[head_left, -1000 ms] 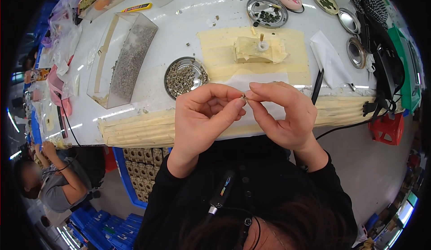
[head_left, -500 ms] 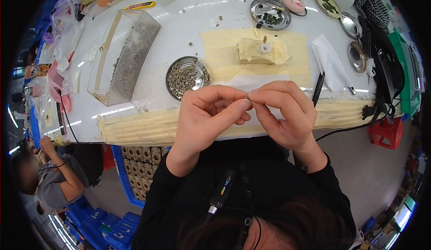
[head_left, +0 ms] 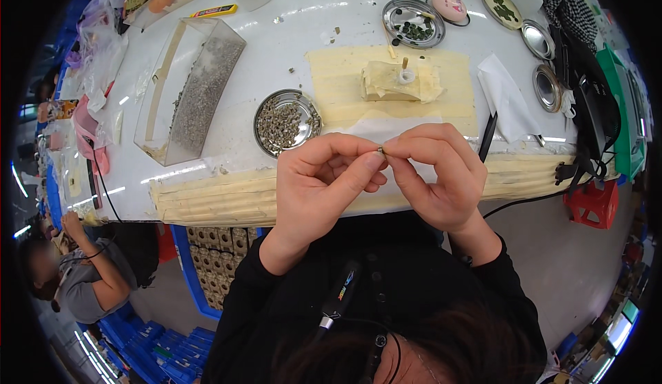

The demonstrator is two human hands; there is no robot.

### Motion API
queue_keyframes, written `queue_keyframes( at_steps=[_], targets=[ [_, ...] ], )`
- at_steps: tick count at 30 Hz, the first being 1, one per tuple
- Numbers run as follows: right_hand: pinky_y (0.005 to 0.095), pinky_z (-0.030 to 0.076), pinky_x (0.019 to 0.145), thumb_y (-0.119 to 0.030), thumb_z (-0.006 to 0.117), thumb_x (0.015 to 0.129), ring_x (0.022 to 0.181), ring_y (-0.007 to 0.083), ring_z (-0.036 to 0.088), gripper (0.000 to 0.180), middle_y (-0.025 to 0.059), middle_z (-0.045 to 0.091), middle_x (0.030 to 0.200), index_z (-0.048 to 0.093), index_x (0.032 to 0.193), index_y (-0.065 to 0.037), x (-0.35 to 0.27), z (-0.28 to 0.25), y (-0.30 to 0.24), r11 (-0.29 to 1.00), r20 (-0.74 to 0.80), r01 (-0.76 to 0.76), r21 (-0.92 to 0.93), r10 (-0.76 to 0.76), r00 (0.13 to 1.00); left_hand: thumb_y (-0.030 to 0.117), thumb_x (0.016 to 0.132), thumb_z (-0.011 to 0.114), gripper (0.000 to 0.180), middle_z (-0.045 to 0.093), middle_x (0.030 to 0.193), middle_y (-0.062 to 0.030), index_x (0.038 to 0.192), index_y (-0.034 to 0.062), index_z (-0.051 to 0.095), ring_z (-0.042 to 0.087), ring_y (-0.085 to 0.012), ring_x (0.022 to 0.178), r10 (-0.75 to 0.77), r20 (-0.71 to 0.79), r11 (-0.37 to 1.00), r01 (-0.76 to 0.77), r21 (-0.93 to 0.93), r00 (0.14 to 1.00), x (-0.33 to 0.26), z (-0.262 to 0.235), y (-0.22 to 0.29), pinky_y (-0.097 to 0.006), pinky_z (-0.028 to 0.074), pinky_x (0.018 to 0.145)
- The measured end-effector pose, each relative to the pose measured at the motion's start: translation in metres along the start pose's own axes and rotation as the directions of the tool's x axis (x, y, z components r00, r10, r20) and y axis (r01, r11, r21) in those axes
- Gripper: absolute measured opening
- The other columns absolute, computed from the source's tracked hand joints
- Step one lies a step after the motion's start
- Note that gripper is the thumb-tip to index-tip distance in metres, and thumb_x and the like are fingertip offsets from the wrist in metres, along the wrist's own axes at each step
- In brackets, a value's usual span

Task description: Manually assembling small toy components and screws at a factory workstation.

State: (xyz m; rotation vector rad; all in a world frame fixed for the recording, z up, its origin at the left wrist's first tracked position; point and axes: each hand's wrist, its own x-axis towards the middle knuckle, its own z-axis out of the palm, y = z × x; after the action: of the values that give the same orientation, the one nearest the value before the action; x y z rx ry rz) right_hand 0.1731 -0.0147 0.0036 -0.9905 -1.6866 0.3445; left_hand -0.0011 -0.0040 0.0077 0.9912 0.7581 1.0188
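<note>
1. Where both hands meet above the table's near edge, the left hand [head_left: 324,184] and right hand [head_left: 438,173] pinch one tiny dark metal part [head_left: 380,151] between thumb and forefinger tips, other fingers curled.
2. Just beyond the left hand: a round metal dish of small greenish-grey parts [head_left: 287,122].
3. Beyond the right hand: a tape-wrapped block with a white ring [head_left: 393,80] on a beige taped mat [head_left: 345,94].

The small part [head_left: 380,151] pinched between both hands' fingertips is too tiny to identify; the fingers hide most of it. The counter [head_left: 310,11] runs past the top edge.
</note>
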Motion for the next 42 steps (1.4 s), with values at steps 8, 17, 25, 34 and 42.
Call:
queue_keyframes(
  at_steps=[8, 17, 25, 34, 42],
  targets=[
    [0.0281, 0.052, 0.056, 0.009, 0.072, 0.073, 0.069, 0.0199, 0.064, 0.021, 0.0095, 0.064, 0.084, 0.068, 0.091, 0.0, 0.001, -0.003, -0.001, 0.999, 0.034, -0.015, 0.046, 0.013, 0.999, -0.001, 0.086, 0.069, 0.011, 0.07, 0.086, -0.0074, 0.095, -0.0058, 0.067, 0.067, -0.0091, 0.076, -0.036, 0.036, 0.981, 0.029, 0.192, 0.999, -0.002, -0.003, 0.007, -0.021, 0.054, 0.068],
    [0.0284, 0.052, 0.055, 0.008, 0.072, 0.072, 0.07, 0.0198, 0.064, 0.022, 0.009, 0.064, 0.084, 0.068, 0.091, -0.001, -0.001, -0.009, 0.003, 1.0, 0.065, 0.001, 0.029, -0.003, 0.998, -0.001, 0.085, 0.069, 0.012, 0.07, 0.086, -0.0087, 0.096, -0.0064, 0.067, 0.068, -0.0103, 0.076, -0.04, 0.015, 0.987, 0.037, 0.156, 0.999, 0.0, 0.001, 0.01, -0.021, 0.054, 0.069],
    [0.0283, 0.052, 0.056, 0.009, 0.074, 0.07, 0.07, 0.0196, 0.065, 0.023, 0.0096, 0.064, 0.084, 0.068, 0.09, -0.001, -0.001, -0.007, 0.001, 1.0, 0.016, -0.004, 0.009, 0.004, 1.0, -0.003, 0.085, 0.069, 0.012, 0.07, 0.088, -0.0099, 0.096, -0.0064, 0.068, 0.068, -0.0113, 0.077, 0.038, -0.019, 0.987, -0.035, 0.157, 0.999, 0.001, 0.006, 0.007, -0.022, 0.055, 0.069],
    [0.0279, 0.051, 0.055, 0.009, 0.074, 0.072, 0.069, 0.0194, 0.065, 0.022, 0.0094, 0.064, 0.085, 0.068, 0.09, -0.001, 0.001, -0.005, 0.0, 1.0, 0.008, 0.01, -0.019, -0.01, 1.0, -0.01, 0.08, 0.069, 0.015, 0.068, 0.088, -0.0113, 0.094, -0.0058, 0.068, 0.066, -0.0132, 0.077, 0.364, 0.057, 0.803, -0.344, 0.486, 0.93, 0.004, 0.007, 0.004, -0.022, 0.052, 0.067],
    [0.0283, 0.051, 0.054, 0.007, 0.074, 0.074, 0.068, 0.0196, 0.064, 0.019, 0.01, 0.064, 0.084, 0.068, 0.09, -0.001, 0.002, -0.007, -0.001, 1.0, 0.028, 0.017, -0.022, -0.016, 0.999, -0.011, 0.079, 0.068, 0.017, 0.068, 0.087, -0.0118, 0.095, -0.0059, 0.068, 0.066, -0.0136, 0.076, 0.353, 0.109, 0.81, -0.362, 0.462, 0.929, 0.003, -0.001, 0.004, -0.022, 0.05, 0.066]
  ],
)
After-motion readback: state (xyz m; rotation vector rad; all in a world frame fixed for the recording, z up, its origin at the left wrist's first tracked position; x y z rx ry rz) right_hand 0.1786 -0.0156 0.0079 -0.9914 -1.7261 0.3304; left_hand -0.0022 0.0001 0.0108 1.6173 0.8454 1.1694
